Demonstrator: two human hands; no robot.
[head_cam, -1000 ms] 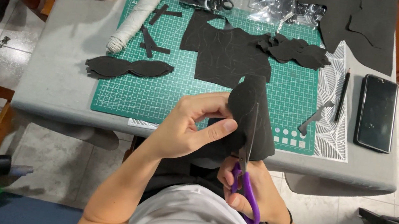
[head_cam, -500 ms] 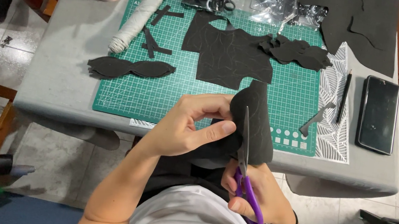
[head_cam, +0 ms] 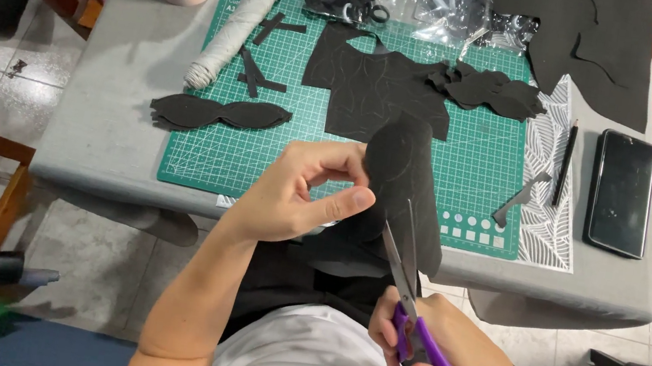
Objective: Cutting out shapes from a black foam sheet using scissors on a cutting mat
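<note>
Your left hand [head_cam: 299, 196] pinches a piece of black felt [head_cam: 406, 190] between thumb and fingers, holding it up over the near edge of the grey worktop [head_cam: 117, 94], just in front of your body. Your right hand [head_cam: 438, 356] is closed around the purple handles of a pair of scissors [head_cam: 412, 297], whose blades point up and away from you and lie against the lower right part of the felt piece, slightly parted. Beyond the felt, a green cutting mat [head_cam: 263, 149] covers the middle of the worktop. On it lie a larger black felt sheet [head_cam: 377, 88] with cut-out edges, a few narrow black strips [head_cam: 262, 64], and, at the mat's left edge, a black mask-shaped cutout [head_cam: 221, 113]. A roll wrapped in pale cloth [head_cam: 243, 18] lies slanted across the mat's upper left corner. To the right of the mat, well apart from your hands, a pencil [head_cam: 565, 161] and a dark smartphone [head_cam: 621, 192] rest side by side on a leaf-patterned sheet.
</note>
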